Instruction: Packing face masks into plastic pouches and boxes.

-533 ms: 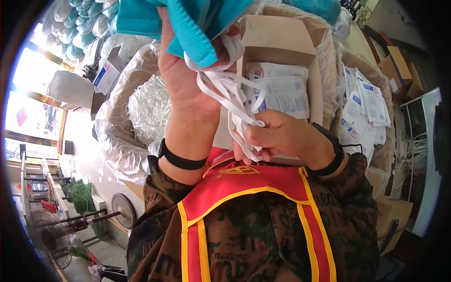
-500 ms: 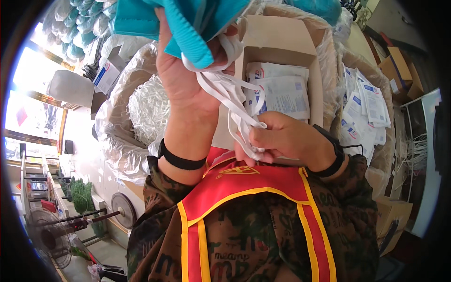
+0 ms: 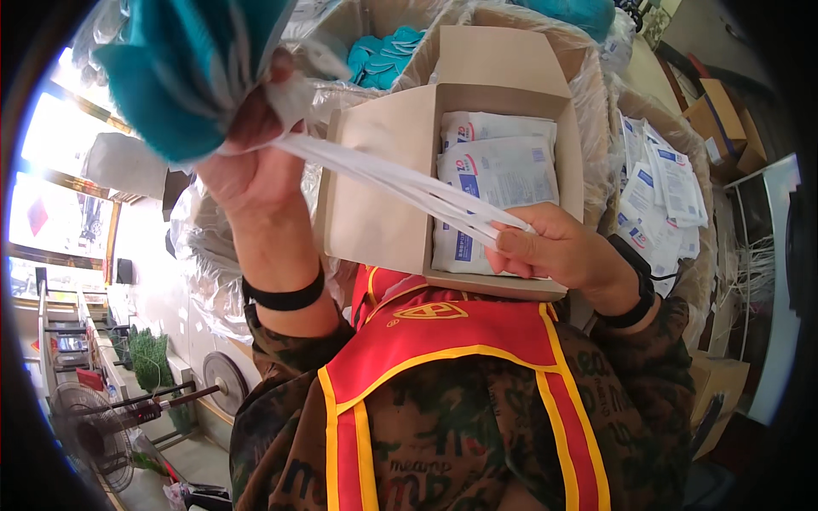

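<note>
At the upper left, my left hand (image 3: pixel 256 170) is raised and closed around a stack of teal face masks (image 3: pixel 183 81). White elastic straps (image 3: pixel 392 179) run taut from the masks down to my right hand (image 3: pixel 545 243), which pinches their ends between thumb and fingers. Just beneath that hand stands an open cardboard box (image 3: pixel 383 162) holding sealed white-and-blue packets (image 3: pixel 498 175). Part of my left hand is hidden behind the masks and straps.
Plastic-lined cartons surround the box; one at the back holds teal mask pieces (image 3: pixel 388 55). More white packets (image 3: pixel 660 192) fill a carton on the right. A fan (image 3: pixel 94 426) stands at lower left. Brown boxes (image 3: pixel 720 128) sit at far right.
My left hand has moved left with the masks, away from my right hand. The straps, loose and bunched before, are now stretched straight, and the box shows more fully.
</note>
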A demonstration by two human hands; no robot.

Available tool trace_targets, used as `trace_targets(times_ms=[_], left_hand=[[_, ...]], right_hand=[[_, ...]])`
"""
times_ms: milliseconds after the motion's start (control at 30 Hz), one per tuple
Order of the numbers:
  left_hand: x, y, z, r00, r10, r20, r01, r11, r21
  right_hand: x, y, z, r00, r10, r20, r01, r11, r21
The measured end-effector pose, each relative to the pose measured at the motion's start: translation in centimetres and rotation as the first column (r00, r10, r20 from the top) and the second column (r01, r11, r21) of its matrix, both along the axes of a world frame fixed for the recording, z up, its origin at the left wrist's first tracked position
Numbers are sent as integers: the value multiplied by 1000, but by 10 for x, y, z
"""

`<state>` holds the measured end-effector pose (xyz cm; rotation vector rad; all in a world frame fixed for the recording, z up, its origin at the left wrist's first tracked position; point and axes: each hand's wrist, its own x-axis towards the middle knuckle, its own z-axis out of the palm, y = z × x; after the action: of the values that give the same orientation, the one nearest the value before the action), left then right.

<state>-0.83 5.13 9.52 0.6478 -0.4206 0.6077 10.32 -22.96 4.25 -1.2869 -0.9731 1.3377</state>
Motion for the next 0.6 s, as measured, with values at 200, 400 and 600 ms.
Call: trace_targets(times_ms=[200, 400, 600], left_hand=[[4, -36, -24, 993, -5, -121, 7, 1000, 12], [16, -36, -9, 967, -224, -126, 234, 969, 76], [22, -29, -22, 987, -126, -100, 140, 978, 152]], right_hand=[[1, 10, 13, 989, 89, -114, -96, 994, -54], [-11, 15, 7, 907, 55, -417, -63, 998, -4], [-8, 20, 3, 883, 159, -441, -122, 986, 112]])
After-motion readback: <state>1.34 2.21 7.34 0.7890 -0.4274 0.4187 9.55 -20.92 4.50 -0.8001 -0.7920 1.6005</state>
